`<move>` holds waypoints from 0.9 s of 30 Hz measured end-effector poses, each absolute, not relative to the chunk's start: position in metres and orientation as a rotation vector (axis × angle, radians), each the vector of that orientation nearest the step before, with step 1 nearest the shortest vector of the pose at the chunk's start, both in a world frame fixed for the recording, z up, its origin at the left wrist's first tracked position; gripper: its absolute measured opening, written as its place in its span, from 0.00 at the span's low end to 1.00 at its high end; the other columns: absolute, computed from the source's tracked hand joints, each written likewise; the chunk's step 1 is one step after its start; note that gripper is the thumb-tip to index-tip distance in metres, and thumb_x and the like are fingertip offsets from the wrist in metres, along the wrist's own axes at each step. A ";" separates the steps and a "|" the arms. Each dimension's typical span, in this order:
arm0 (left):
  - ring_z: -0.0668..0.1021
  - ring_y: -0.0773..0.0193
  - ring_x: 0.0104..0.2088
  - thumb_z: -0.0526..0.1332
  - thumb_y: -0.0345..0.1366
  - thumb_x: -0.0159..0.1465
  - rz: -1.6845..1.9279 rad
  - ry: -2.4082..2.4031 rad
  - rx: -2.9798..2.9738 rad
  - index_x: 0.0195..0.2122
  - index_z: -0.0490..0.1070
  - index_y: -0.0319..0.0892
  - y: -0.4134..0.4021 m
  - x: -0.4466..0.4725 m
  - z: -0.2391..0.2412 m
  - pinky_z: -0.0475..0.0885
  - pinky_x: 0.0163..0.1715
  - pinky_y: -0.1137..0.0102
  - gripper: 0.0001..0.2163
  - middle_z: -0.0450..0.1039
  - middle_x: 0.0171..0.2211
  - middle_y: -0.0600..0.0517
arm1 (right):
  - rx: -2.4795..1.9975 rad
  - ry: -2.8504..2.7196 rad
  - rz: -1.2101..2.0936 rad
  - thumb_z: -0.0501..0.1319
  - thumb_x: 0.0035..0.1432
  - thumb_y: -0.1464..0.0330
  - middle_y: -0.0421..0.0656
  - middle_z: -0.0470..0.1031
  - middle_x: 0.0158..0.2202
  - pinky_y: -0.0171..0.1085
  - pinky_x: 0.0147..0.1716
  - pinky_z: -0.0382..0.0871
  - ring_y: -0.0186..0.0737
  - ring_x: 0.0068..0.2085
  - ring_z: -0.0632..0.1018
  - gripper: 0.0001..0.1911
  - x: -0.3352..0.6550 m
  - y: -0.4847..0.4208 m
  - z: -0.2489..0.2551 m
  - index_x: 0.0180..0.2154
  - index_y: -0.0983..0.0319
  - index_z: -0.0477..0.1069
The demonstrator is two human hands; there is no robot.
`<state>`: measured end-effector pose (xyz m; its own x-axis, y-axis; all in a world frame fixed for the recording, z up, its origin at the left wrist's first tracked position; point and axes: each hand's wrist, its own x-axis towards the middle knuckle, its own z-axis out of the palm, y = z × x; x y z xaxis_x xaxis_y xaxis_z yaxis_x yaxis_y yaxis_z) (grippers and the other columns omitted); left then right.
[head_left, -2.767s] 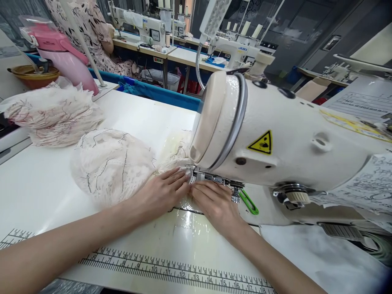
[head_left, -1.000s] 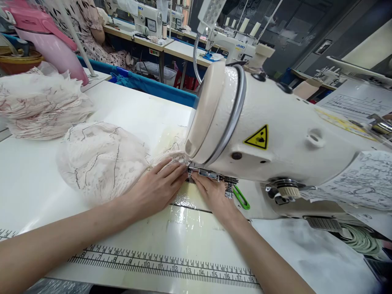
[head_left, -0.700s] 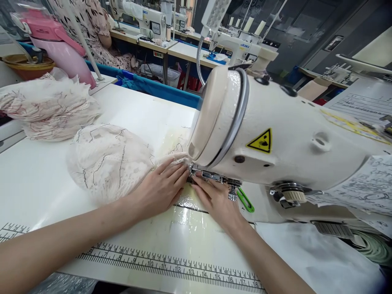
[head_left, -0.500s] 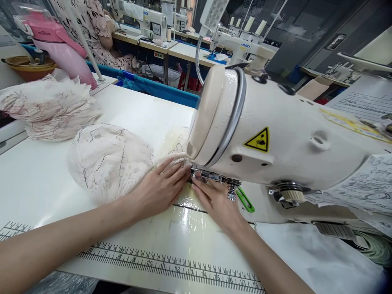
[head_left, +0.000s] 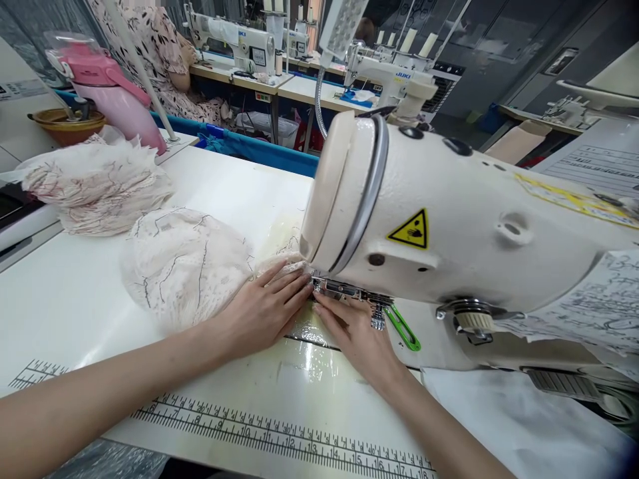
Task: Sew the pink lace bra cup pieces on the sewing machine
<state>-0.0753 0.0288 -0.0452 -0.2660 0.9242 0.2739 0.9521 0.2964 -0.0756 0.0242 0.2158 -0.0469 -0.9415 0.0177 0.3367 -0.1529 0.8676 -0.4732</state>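
My left hand (head_left: 262,311) lies flat, fingers stretched out, pressing a pale lace fabric piece (head_left: 187,266) onto the white table (head_left: 74,299) just left of the needle area. My right hand (head_left: 357,332) rests flat beside it, fingertips at the metal presser foot (head_left: 339,291) under the head of the cream sewing machine (head_left: 449,226). The needle itself is hidden by the machine head. The fabric bulges in a rounded heap to the left of my left hand.
A second heap of lace (head_left: 94,186) lies at the far left. A pink bottle (head_left: 107,93) and a brown bowl (head_left: 67,123) stand behind it. A printed ruler (head_left: 279,436) runs along the near edge. Green clip (head_left: 404,329) under the machine. Another person (head_left: 160,53) sits at a far machine.
Both hands stay flat at the presser foot with barely any shift; the view has moved slightly.
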 end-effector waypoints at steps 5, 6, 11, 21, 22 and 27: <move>0.68 0.53 0.60 0.49 0.36 0.71 -0.155 -2.300 -1.708 0.57 0.67 0.36 0.030 -0.076 -0.043 0.52 0.65 0.56 0.17 0.68 0.57 0.45 | 0.065 -2.738 0.729 0.55 0.66 0.61 0.41 0.80 0.42 0.44 0.47 0.76 0.43 0.44 0.80 0.15 0.025 0.214 -0.044 0.49 0.55 0.75; 0.67 0.54 0.60 0.49 0.36 0.71 -0.157 -2.302 -1.708 0.57 0.67 0.36 0.030 -0.076 -0.042 0.51 0.65 0.56 0.17 0.68 0.57 0.45 | 0.063 -2.746 0.712 0.55 0.66 0.61 0.41 0.80 0.41 0.44 0.47 0.75 0.43 0.44 0.80 0.15 0.025 0.214 -0.044 0.49 0.55 0.75; 0.66 0.53 0.61 0.48 0.37 0.71 -0.183 -2.317 -1.712 0.56 0.68 0.37 0.030 -0.076 -0.042 0.50 0.65 0.54 0.17 0.69 0.56 0.45 | 0.076 -2.749 0.598 0.54 0.66 0.59 0.43 0.80 0.37 0.47 0.48 0.75 0.45 0.42 0.81 0.16 0.026 0.213 -0.041 0.49 0.55 0.75; 0.66 0.54 0.61 0.47 0.37 0.72 -0.180 -2.307 -1.681 0.58 0.66 0.36 0.030 -0.075 -0.043 0.49 0.66 0.55 0.18 0.69 0.56 0.44 | 0.086 -2.733 0.509 0.54 0.66 0.58 0.45 0.79 0.39 0.49 0.47 0.74 0.47 0.45 0.79 0.16 0.028 0.211 -0.044 0.50 0.54 0.74; 0.66 0.54 0.61 0.47 0.37 0.72 -0.181 -2.309 -1.679 0.58 0.65 0.36 0.030 -0.075 -0.043 0.48 0.66 0.55 0.18 0.69 0.56 0.45 | 0.092 -2.729 0.493 0.53 0.66 0.58 0.45 0.79 0.40 0.50 0.48 0.74 0.47 0.47 0.78 0.16 0.028 0.211 -0.043 0.50 0.54 0.74; 0.66 0.54 0.61 0.46 0.37 0.72 -0.163 -2.326 -1.666 0.58 0.65 0.35 0.031 -0.074 -0.041 0.49 0.66 0.54 0.19 0.69 0.56 0.44 | 0.111 -2.745 0.397 0.53 0.66 0.59 0.46 0.79 0.41 0.54 0.52 0.70 0.49 0.49 0.77 0.17 0.028 0.210 -0.043 0.52 0.55 0.73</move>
<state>-0.0740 0.0307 -0.0412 -0.2992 0.9104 0.2856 0.9413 0.3306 -0.0676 0.0281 0.2098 -0.0435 -0.9308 -0.0253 0.3647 -0.1275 0.9574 -0.2590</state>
